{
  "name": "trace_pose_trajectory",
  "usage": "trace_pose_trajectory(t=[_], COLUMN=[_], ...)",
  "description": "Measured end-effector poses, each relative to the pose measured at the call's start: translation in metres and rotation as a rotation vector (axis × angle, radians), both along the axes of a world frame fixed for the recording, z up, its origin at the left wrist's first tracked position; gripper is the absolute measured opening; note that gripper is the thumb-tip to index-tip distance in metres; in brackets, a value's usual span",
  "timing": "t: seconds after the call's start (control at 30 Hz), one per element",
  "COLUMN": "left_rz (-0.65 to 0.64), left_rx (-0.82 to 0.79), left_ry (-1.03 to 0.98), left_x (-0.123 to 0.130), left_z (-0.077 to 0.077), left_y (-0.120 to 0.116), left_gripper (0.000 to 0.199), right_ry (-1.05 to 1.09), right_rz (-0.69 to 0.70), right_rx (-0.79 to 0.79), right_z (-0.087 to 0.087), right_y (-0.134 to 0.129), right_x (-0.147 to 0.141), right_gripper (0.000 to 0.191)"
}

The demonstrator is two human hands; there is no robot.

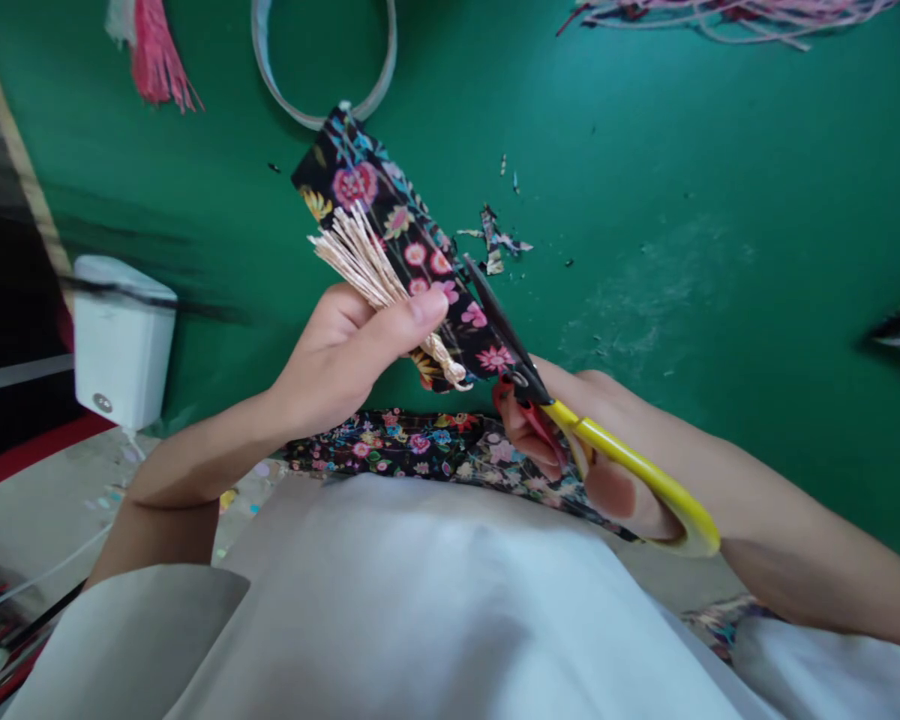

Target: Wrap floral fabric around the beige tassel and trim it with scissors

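My left hand pinches a strip of black floral fabric together with a cream tassel, whose knotted end points toward my right hand. The thumb presses over both. My right hand has its fingers through the handles of a pair of scissors, one yellow and one red. The dark blades lie along the strip's right edge, pointing up and away from me; whether they touch the fabric I cannot tell. More floral fabric lies along the table's near edge, by my body.
Fabric scraps lie on the green table beyond the blades. A roll of tape or ring and a pink tassel are at the back, pink cords at back right. A white device stands at the left edge.
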State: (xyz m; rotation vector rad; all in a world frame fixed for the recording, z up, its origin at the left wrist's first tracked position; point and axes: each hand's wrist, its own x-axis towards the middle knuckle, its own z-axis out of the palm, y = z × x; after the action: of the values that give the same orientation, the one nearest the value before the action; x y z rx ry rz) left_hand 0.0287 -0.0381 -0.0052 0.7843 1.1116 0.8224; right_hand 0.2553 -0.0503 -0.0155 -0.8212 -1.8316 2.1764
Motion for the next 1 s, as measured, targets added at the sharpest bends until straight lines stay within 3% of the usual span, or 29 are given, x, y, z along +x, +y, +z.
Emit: trace_pose_trajectory(t=[0.1, 0.27, 0.43, 0.67, 1.0], left_rz=[-0.007, -0.109, -0.139, -0.127, -0.187], left_rx=[0.028, 0.074, 0.068, 0.067, -0.004], left_ry=[0.076, 0.185, 0.178, 0.036, 0.117], left_x=[0.0001, 0.0005, 0.0, 0.0015, 0.0002], left_z=[-0.0014, -0.0052, -0.0052, -0.0037, -0.0043], left_y=[-0.0014, -0.0024, -0.0026, -0.0023, -0.0026], left_gripper=[0.04, 0.05, 0.049, 0.026, 0.037], right_ry=[0.028, -0.027, -0.029, -0.013, 0.053], right_rz=[-0.01, 0.013, 0.006, -0.002, -0.028], right_rx=[-0.01, 0.105, 0.012, -0.012, -0.084], right_z=[-0.0005, -0.0003, -0.0016, -0.0034, -0.0006], right_y=[-0.0005, -0.0002, 0.0009, 0.0002, -0.0007], right_x=[-0.0003, 0.0002, -0.0008, -0.0007, -0.002], right_gripper=[0.072, 0.067, 0.072, 0.071, 0.059])
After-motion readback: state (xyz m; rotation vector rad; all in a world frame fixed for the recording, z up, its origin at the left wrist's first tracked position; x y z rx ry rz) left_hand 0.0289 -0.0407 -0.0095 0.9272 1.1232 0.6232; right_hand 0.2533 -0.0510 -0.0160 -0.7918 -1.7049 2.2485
